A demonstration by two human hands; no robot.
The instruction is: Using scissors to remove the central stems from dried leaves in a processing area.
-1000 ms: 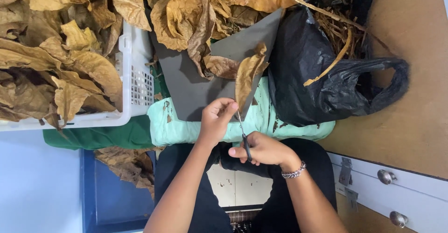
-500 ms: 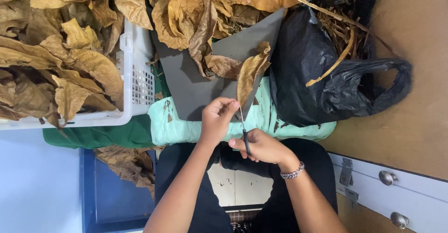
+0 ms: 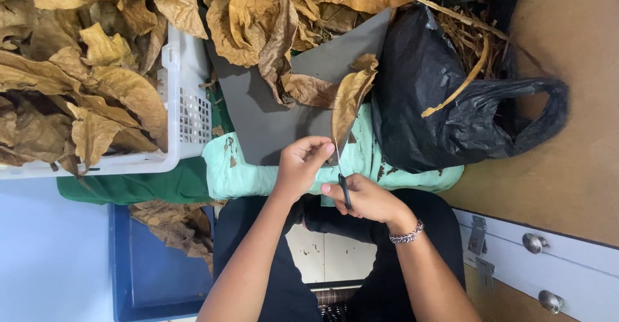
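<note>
Barely shifted since a second ago: both hands in nearly the same spot at the near edge of the surface [image 3: 580, 135], the leaf between them hanging much as before. Left hand [image 3: 302, 164] closed in a pinch grip on the lower end of one dry brown leaf [image 3: 348, 99], fingertips curled round its stem. Right hand [image 3: 364, 199] closed around the dark handles of one pair of scissors [image 3: 342, 180], thin blades pointing up along the leaf's stem, just beside the left fingertips; blades open or shut, cannot tell. One beaded bracelet [image 3: 406, 235] on the right wrist. Leaf held upright over one pale green cloth [image 3: 258, 174], folded and speckled with crumbs, itself lying under one grey sheet [image 3: 271, 116]. Further dry leaves heaped across the top of the sheet, too many and too tangled to count. One white plastic basket [image 3: 187, 103] to the left, piled full of more dry leaves. One black plastic bag [image 3: 438, 96] to the right, open, holding stripped stems. One dark green cloth [image 3: 129, 186] under the basket. One blue bin [image 3: 148, 270] below the surface edge with a few leaves on it. Two round drawer knobs [image 3: 534, 242] at lower right.
</note>
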